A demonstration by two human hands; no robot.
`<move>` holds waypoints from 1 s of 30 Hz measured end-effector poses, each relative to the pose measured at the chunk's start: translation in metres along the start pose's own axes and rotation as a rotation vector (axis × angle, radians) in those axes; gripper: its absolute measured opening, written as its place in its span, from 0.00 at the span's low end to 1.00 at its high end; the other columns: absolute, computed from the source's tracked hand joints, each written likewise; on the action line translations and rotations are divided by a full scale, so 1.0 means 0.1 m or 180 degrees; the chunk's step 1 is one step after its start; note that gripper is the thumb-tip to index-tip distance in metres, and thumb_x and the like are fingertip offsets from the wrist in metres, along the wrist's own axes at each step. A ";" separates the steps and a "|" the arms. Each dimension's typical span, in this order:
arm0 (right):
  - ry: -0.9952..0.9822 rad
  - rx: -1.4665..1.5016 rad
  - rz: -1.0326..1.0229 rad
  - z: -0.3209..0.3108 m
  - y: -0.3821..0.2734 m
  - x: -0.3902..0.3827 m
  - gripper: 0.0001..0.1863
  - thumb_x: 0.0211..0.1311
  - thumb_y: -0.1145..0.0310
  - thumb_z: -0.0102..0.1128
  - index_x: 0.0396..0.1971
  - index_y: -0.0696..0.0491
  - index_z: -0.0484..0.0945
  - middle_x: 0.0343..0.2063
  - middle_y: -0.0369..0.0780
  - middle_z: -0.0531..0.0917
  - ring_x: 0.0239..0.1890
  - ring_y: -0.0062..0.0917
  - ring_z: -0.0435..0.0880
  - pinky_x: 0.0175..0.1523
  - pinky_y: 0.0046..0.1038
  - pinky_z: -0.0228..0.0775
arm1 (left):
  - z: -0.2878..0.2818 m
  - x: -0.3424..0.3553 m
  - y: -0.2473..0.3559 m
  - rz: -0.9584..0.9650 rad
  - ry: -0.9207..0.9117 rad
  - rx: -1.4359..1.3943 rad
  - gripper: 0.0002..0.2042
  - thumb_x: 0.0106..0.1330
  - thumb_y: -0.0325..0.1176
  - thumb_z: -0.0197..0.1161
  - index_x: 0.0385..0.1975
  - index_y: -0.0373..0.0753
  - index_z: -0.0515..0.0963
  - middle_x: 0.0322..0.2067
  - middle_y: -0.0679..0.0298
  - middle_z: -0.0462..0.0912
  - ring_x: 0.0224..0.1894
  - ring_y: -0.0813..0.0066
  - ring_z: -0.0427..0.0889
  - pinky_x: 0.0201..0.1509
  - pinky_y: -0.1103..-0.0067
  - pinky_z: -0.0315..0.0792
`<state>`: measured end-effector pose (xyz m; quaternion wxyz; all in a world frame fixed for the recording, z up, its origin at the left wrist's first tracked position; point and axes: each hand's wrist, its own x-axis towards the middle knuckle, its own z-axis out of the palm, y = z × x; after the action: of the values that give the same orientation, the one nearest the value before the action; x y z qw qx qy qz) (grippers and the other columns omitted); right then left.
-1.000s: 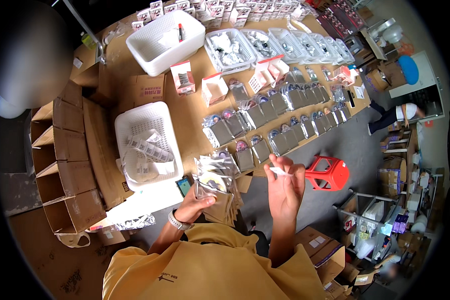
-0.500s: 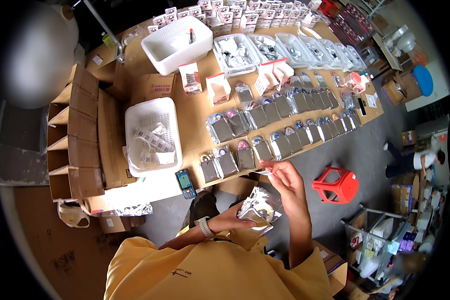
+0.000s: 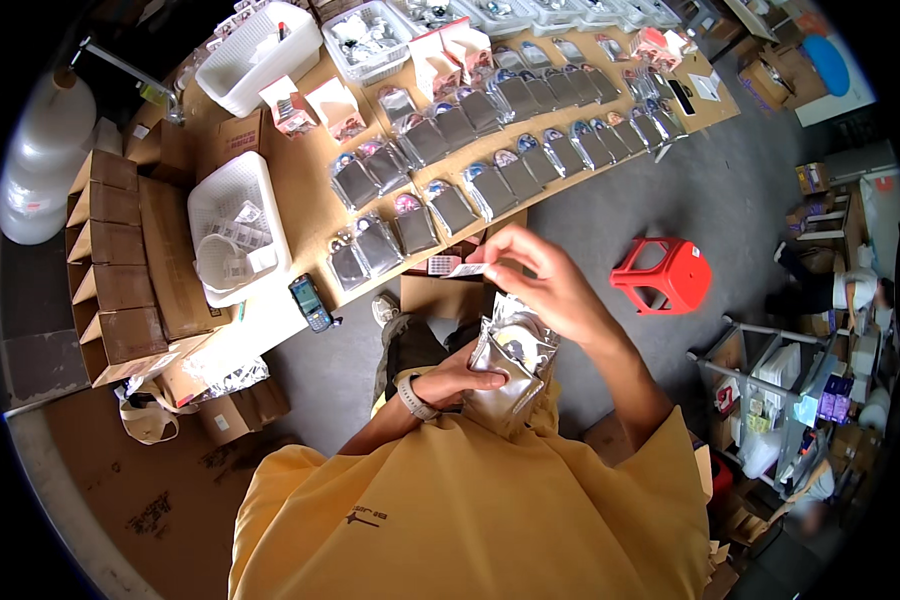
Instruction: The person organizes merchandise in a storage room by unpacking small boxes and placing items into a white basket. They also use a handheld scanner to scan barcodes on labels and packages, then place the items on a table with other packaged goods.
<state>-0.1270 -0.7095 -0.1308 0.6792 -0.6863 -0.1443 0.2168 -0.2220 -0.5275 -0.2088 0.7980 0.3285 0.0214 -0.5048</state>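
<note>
My left hand (image 3: 452,382) is closed round several shiny silver foil pouches (image 3: 510,385) with clear tops, held close in front of my yellow shirt. Above them, my right hand (image 3: 550,290) pinches a small white printed label (image 3: 466,270) between thumb and fingertips. The label hangs in the air off the table's near edge, apart from the pouches. On the wooden table (image 3: 305,185), rows of flat grey pouches (image 3: 490,190) with round coloured items at their tops lie side by side.
A white basket (image 3: 277,235) holds label strips, with a handheld scanner (image 3: 311,303) beside it. Cardboard dividers (image 3: 110,270) stand at the left. Open red-and-white boxes (image 3: 337,110) and plastic baskets (image 3: 368,70) sit farther back. A red stool (image 3: 682,275) and metal trolley (image 3: 750,350) stand right.
The whole view has shifted, so the table sits higher and farther left. My right hand still pinches the label, now showing its printed face. The pouches in my left hand are turned more flatly into view.
</note>
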 end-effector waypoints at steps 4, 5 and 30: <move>-0.0154 0.0194 0.0119 -0.05 0.14 -0.26 0.03 0.69 0.80 0.50 0.38 0.57 0.68 0.42 0.38 0.76 0.52 0.21 0.76 0.60 0.27 0.66 | 0.13 0.12 -0.09 0.0153 -0.0058 0.0138 0.35 0.57 0.31 0.72 0.64 0.37 0.62 0.47 0.70 0.75 0.49 0.82 0.72 0.56 0.81 0.65; -0.0182 0.0225 0.0103 -0.03 0.17 -0.32 0.03 0.68 0.80 0.51 0.39 0.58 0.69 0.39 0.37 0.76 0.49 0.21 0.76 0.58 0.26 0.68 | 0.08 0.13 -0.14 -0.0010 -0.0095 0.0201 0.36 0.57 0.32 0.72 0.64 0.37 0.61 0.50 0.69 0.75 0.52 0.82 0.71 0.58 0.80 0.65; -0.1115 0.0386 0.0588 0.09 0.27 -0.12 0.03 0.70 0.74 0.52 0.37 0.56 0.69 0.50 0.44 0.80 0.66 0.33 0.68 0.72 0.38 0.54 | -0.22 0.23 -0.03 -0.0439 0.0021 0.0329 0.33 0.57 0.28 0.73 0.62 0.36 0.65 0.53 0.61 0.77 0.55 0.76 0.77 0.59 0.76 0.71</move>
<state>-0.1447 -0.7087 -0.1564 0.6610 -0.6063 -0.1834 0.4024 -0.2068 -0.5347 -0.2357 0.7432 0.3687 0.0205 -0.5579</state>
